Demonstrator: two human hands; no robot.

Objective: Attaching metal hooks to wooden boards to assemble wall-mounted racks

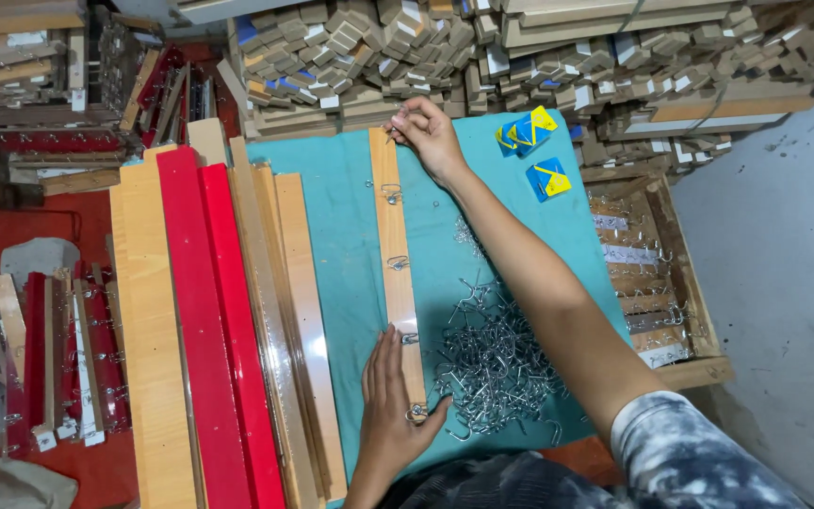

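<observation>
A long light wooden strip (393,236) lies lengthwise on a teal cloth (341,207), with several metal hooks fixed along it. My left hand (390,405) rests flat on the strip's near end, fingers spread beside the nearest hook. My right hand (426,132) reaches to the strip's far end with fingertips pinched together there; what they pinch is too small to tell. A heap of loose metal hooks (496,363) lies on the cloth just right of the strip, under my right forearm.
Red and pale wooden boards (209,320) lie side by side to the left. A wooden crate (647,273) holds finished hook strips at right. Blue and yellow packets (534,151) sit on the cloth's far right. Stacked wood pieces (407,52) fill the back.
</observation>
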